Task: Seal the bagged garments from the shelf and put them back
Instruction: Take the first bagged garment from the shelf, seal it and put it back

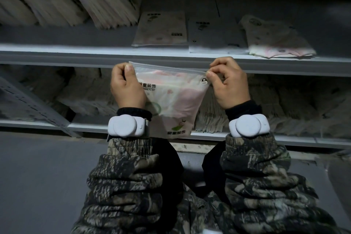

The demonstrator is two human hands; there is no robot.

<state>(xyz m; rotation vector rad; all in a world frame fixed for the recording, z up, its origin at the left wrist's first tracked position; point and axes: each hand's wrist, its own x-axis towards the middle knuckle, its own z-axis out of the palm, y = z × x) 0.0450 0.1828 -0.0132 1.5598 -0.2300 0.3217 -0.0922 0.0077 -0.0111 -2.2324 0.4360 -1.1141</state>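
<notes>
I hold a frosted zip bag (174,99) with a pink and white garment inside, upright in front of the metal shelf (57,53). My left hand (127,85) pinches its top left corner. My right hand (229,81) pinches the top right end of the zip strip between thumb and fingertips. The strip runs taut between both hands. Printed black characters and a green logo show on the bag's face.
On the upper shelf lie a flat bagged garment (161,28), a second flat bag (214,34) and a crumpled bagged garment (275,38). Stacks of bagged garments (66,0) fill the upper left, and more stacks (284,106) crowd the lower shelf behind my hands.
</notes>
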